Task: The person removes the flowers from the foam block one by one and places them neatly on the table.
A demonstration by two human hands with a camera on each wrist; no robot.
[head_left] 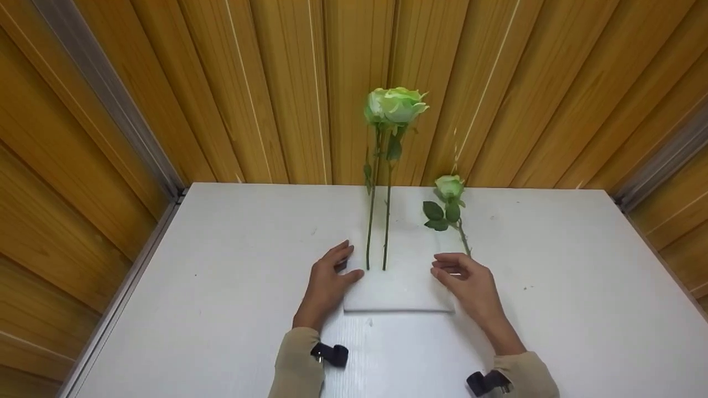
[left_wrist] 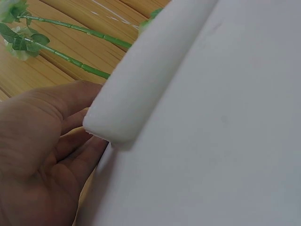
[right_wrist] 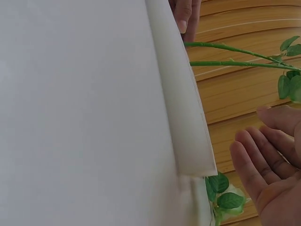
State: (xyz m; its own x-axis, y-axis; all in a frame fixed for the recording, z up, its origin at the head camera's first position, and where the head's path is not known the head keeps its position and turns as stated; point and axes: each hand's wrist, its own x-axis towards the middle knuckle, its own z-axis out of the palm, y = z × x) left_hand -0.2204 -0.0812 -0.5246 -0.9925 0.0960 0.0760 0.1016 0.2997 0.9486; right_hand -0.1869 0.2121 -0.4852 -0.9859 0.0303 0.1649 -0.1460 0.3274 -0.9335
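Note:
Two pale green roses (head_left: 397, 105) stand upright with their stems in a white foam block (head_left: 398, 296). On the left, my left hand (head_left: 330, 284) rests at the block's side, its thumb over the edge. The left wrist view shows the fingers of that hand (left_wrist: 51, 150) touching the corner of the foam block (left_wrist: 136, 89). Off the block's right side is my right hand (head_left: 470, 284), fingers loosely bent with nothing between them. In the right wrist view a gap separates this hand (right_wrist: 273, 160) from the foam block (right_wrist: 183, 108).
A third rose (head_left: 449, 188) with dark leaves lies on the white table (head_left: 238, 276) behind the right hand, its lower stem hidden there. Wood-patterned panels (head_left: 282, 94) rise at the table's back edge and along both sides.

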